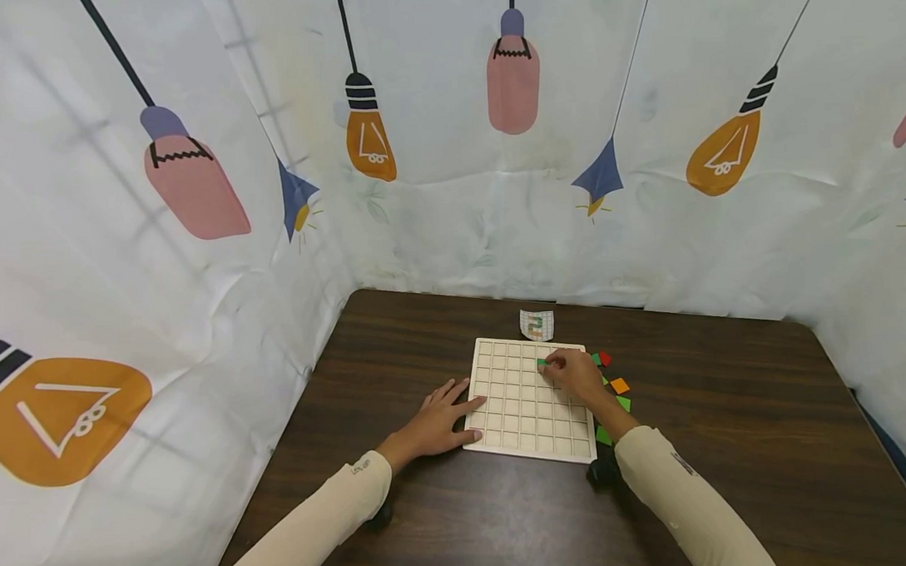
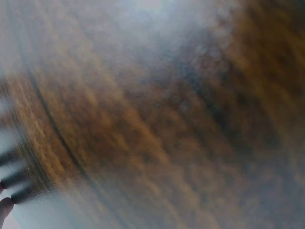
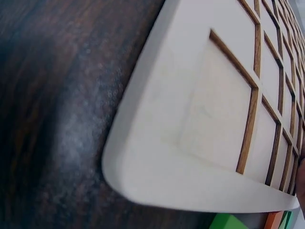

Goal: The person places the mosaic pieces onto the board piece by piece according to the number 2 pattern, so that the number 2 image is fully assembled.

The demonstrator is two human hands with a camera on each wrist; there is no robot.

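Note:
In the head view a pale wooden grid board (image 1: 529, 430) lies on the dark table, its surface divided into square cells. My left hand (image 1: 431, 425) rests at its left edge with fingers spread and thumb over the rim. Over the board's upper part, my right hand (image 1: 572, 374) pinches a small green tile (image 1: 541, 362), partly hidden by the fingertips. The right wrist view shows a rounded corner of the board (image 3: 147, 162) close up, and only a sliver of the hand at the right edge. Fingertips (image 2: 5, 208) just enter the left wrist view at its lower left.
Along the board's right side lie loose tiles: a red tile (image 1: 605, 358), an orange tile (image 1: 619, 385) and several green tiles (image 1: 604, 435). A small printed card (image 1: 537, 325) with a coloured grid pattern sits behind the board. Lamp-printed cloth (image 1: 451, 225) hangs around the table (image 1: 728, 440).

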